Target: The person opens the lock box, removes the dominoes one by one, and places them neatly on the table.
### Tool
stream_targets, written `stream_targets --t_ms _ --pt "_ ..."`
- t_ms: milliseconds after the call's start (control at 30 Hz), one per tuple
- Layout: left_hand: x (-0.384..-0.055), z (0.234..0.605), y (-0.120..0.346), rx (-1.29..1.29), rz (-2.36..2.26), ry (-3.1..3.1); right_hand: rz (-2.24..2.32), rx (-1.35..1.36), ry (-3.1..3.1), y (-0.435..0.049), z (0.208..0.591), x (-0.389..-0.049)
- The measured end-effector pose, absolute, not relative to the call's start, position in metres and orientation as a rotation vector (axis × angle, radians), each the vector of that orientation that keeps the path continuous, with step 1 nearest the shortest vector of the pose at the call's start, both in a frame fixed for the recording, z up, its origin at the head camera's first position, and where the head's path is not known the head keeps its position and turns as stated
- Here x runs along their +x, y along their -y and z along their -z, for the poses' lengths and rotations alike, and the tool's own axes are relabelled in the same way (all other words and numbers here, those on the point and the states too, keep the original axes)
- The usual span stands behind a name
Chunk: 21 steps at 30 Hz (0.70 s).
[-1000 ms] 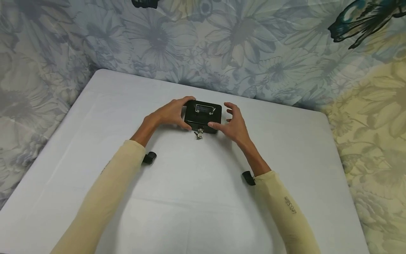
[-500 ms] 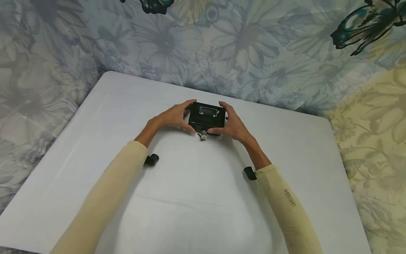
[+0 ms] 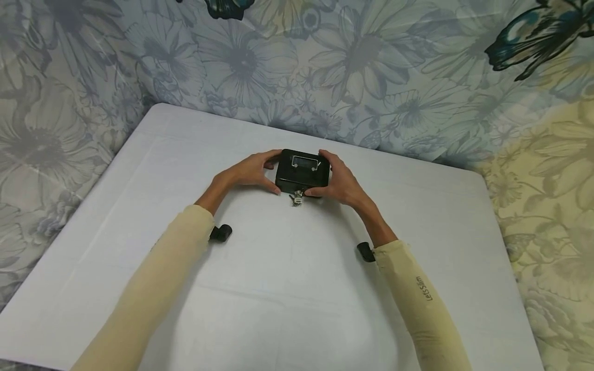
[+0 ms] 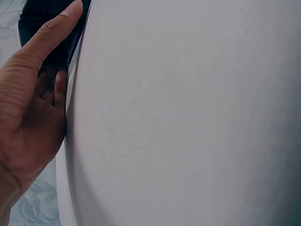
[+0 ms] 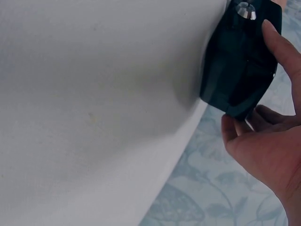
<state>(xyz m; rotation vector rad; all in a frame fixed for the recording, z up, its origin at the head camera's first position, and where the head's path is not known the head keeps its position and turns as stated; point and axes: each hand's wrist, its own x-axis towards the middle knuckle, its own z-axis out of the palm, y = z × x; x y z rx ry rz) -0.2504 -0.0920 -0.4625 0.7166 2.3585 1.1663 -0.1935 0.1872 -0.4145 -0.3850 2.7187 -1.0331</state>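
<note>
A small black cash box (image 3: 301, 178) lies near the far edge of the white table, its folding metal handle (image 3: 304, 164) flat on the lid. Keys (image 3: 297, 199) hang from the lock on its front side; the right wrist view shows the round silver lock (image 5: 246, 10). My left hand (image 3: 248, 170) spans the box's left end, thumb at the front corner and fingers at the back corner. At the other end my right hand (image 3: 341, 178) grips the box, thumb along the front and fingers round the side and back. The left wrist view shows the left thumb (image 4: 59, 27) over the box.
The white-covered table (image 3: 287, 288) stretches toward me from the box. Floral cloth (image 3: 241, 62) with printed butterflies hangs close behind the table and at its sides. A small black wrist camera (image 3: 221, 233) sits by the left sleeve, another camera (image 3: 366, 252) by the right.
My right fingers, earlier spread off the box, have closed onto its right end. The left thumb and fingertips have drawn slightly left. The head view has shifted a little.
</note>
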Motion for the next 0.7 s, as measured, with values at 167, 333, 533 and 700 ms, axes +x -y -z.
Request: stream_targets --t_ms 167,333,533,700 --pt "-0.249 0.461 0.09 0.707 -1.156 -2.356 0.993 -0.361 -2.742 -0.189 0.414 -0.194" --pt "-0.248 0.461 0.09 0.698 -1.146 -2.368 0.957 -0.373 -2.763 -0.19 0.411 -0.197" --pt "-0.249 0.463 0.092 0.696 -1.159 -2.372 0.97 -0.428 -2.749 -0.193 0.407 -0.204" --pt "-0.25 0.463 0.092 0.688 -1.154 -2.361 1.014 -0.405 -2.69 -0.198 0.403 -0.211"
